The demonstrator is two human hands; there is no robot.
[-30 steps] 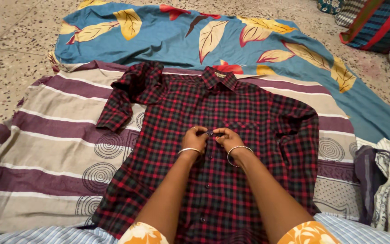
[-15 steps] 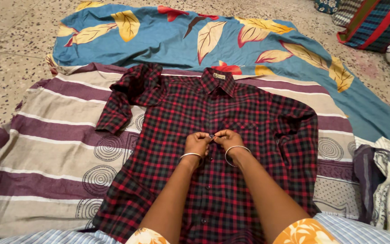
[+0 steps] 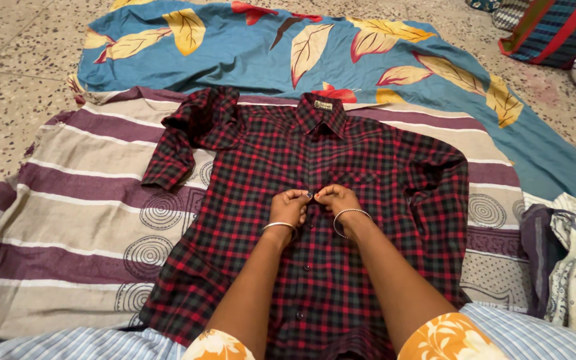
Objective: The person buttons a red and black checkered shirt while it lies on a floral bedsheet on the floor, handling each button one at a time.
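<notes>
A red-and-black plaid shirt [image 3: 341, 200] lies face up and spread flat on a purple-and-beige striped sheet [image 3: 81, 213], which itself lies on the speckled floor [image 3: 15, 60]. The shirt's long axis runs from the collar [image 3: 321, 113] at the sheet's far edge down to the hem at the near edge, where the person sits, and the button line follows that same axis straight toward them. Both hands meet on this line, about halfway down the shirt and a little below the chest pocket. The left hand [image 3: 288, 207] has its fingers [image 3: 298, 195] curled nearly closed, pinching the fabric edge of the front; the right hand [image 3: 337, 200] is likewise almost closed, its fingertips pressed against those of the left over a small button [image 3: 309, 195] that sits between them. Neither hand is nearer than the other: the button lies right at their touching tips, with further buttons, already fastened as far as can be seen, in a row below toward the near edge. One sleeve [image 3: 181, 147] is folded over near the sheet's far left part, the other lies flat on the right. A blue sheet with leaf print [image 3: 268, 53] spreads beyond the far edge, and crumpled patterned cloth [image 3: 575, 260] sits off the right edge. No containers are in view.
</notes>
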